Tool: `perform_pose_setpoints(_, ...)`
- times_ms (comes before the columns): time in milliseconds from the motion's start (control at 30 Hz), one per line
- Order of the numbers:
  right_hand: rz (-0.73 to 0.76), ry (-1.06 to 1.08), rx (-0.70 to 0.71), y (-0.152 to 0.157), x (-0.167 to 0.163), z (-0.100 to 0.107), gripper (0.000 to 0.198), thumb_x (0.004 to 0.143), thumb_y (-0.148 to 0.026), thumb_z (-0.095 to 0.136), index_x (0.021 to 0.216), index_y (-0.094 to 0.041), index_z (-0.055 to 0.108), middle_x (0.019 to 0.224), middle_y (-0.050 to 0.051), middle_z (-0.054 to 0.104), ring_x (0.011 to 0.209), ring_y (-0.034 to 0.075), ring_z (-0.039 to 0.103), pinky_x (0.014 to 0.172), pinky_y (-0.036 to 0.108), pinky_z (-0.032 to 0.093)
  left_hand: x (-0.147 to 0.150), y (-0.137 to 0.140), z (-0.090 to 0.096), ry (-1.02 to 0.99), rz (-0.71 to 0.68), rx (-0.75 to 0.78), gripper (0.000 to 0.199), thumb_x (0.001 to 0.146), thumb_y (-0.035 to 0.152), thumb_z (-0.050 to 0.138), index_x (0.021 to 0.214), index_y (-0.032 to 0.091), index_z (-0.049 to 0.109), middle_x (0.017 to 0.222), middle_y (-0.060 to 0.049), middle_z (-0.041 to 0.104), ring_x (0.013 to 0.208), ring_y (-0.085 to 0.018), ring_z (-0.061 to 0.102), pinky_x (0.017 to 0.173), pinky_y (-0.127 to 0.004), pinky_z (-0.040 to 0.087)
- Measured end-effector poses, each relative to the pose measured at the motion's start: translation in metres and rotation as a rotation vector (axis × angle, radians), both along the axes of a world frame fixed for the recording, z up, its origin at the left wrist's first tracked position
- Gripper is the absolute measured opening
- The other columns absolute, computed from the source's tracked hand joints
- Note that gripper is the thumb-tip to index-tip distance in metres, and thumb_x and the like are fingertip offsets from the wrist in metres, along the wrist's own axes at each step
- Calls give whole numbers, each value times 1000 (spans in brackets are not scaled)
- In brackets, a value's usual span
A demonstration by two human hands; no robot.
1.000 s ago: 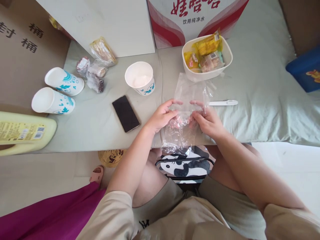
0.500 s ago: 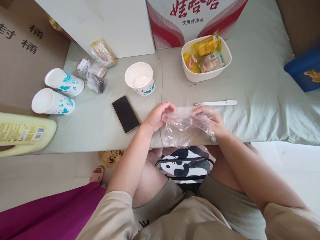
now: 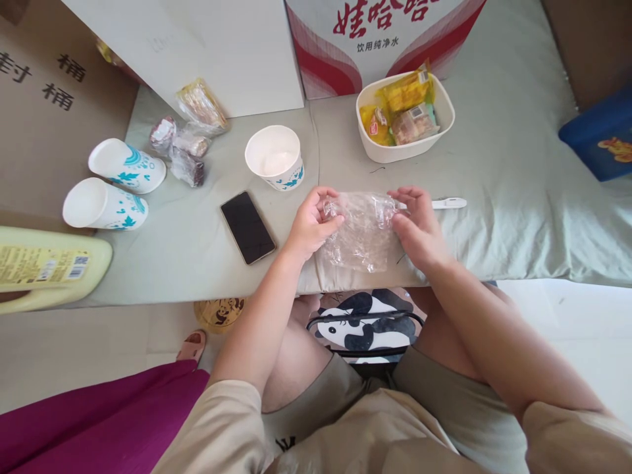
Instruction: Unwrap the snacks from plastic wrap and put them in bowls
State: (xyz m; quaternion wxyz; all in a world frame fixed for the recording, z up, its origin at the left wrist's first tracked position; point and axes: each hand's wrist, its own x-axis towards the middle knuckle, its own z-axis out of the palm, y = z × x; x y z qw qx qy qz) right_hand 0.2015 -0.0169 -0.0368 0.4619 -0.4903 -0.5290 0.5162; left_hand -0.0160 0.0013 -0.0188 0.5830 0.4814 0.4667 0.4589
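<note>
A crumpled clear plastic bag (image 3: 360, 230) spreads between my two hands, close to the front edge of the cloth-covered surface. My left hand (image 3: 316, 220) pinches its left side between thumb and fingers. At its right side, my right hand (image 3: 419, 227) has thumb and fingertips closed on the plastic. Partly behind my right hand lies a slim white knife-like tool (image 3: 450, 203). A white paper bowl (image 3: 274, 158) with a blue leaf print stands beyond my left hand, and a dark phone (image 3: 248, 227) rests to that hand's left.
A white tub (image 3: 395, 155) holds several wrapped snacks. More wrapped snacks (image 3: 185, 141) lie left of the bowl, by two tipped paper cups (image 3: 106, 204). A pale yellow jug (image 3: 54, 263) lies far left. Large boxes (image 3: 380, 46) stand behind. Another person's purple-clad leg (image 3: 108, 421) is at lower left.
The plastic bag has been raised slightly and spread flatter between my hands. My right hand has shifted its hold to the bag's right edge, with its fingers now in clear view.
</note>
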Motion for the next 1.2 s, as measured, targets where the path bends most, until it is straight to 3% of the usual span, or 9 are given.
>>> perform_pose_setpoints(67,7,26,-39,0,-4,0,68,74,-42,77,132,-32,43,113,6,63,89,22,65,78,38,56,0,-2,2,-32,2,15,55,66,24,81,113,27,53,95,2,68,79,-12,67,74,-24,53)
perform_pose_setpoints(133,21,29,-70,0,-6,1,72,72,-40,80,133,-32,41,91,2,64,77,21,64,71,37,55,0,-4,4,-83,-11,-4,67,66,29,84,124,30,51,98,1,71,85,-14,69,77,-26,54)
perform_pose_setpoints(200,-6,21,-57,1,-6,2,67,75,-41,78,131,-32,43,81,-1,61,73,21,63,69,37,54,0,-5,4,-114,-85,-68,69,65,31,85,126,29,54,102,-2,73,92,-18,71,80,-29,55)
perform_pose_setpoints(333,-68,146,-42,6,-4,4,60,76,-53,74,127,-35,49,91,1,64,86,22,67,76,38,55,3,-6,2,-64,-230,-230,34,71,29,80,99,16,67,94,-8,76,90,-20,72,80,-30,56)
perform_pose_setpoints(433,48,230,-154,7,-5,6,51,69,-57,79,109,-29,61,94,3,69,87,22,68,78,39,56,6,-6,0,-77,-188,-221,26,78,30,74,99,17,67,90,-6,76,84,-18,72,75,-29,56)
perform_pose_setpoints(567,56,127,-182,4,-7,10,32,73,-49,78,88,-23,67,73,0,68,66,17,65,65,33,54,6,-4,-1,45,-125,-125,25,84,33,70,105,21,64,68,1,70,59,-13,66,56,-24,50)
perform_pose_setpoints(767,2,78,-171,2,-4,14,26,80,-43,72,100,-26,68,59,-5,56,50,12,53,49,27,44,1,-5,4,11,-53,-158,26,83,41,68,100,24,57,52,8,60,39,-9,54,41,-21,42)
perform_pose_setpoints(1000,-62,112,-55,0,-3,15,20,78,-45,71,87,-28,66,66,-3,59,58,14,53,55,29,45,-3,1,11,-219,-74,-306,24,80,43,62,88,21,56,60,4,62,52,-13,64,48,-23,49)
perform_pose_setpoints(1200,73,11,6,1,4,17,22,80,-46,66,78,-25,72,85,4,69,68,20,60,66,37,52,-2,0,7,-67,-129,-211,47,69,36,79,108,24,55,65,6,61,55,-11,62,52,-22,47)
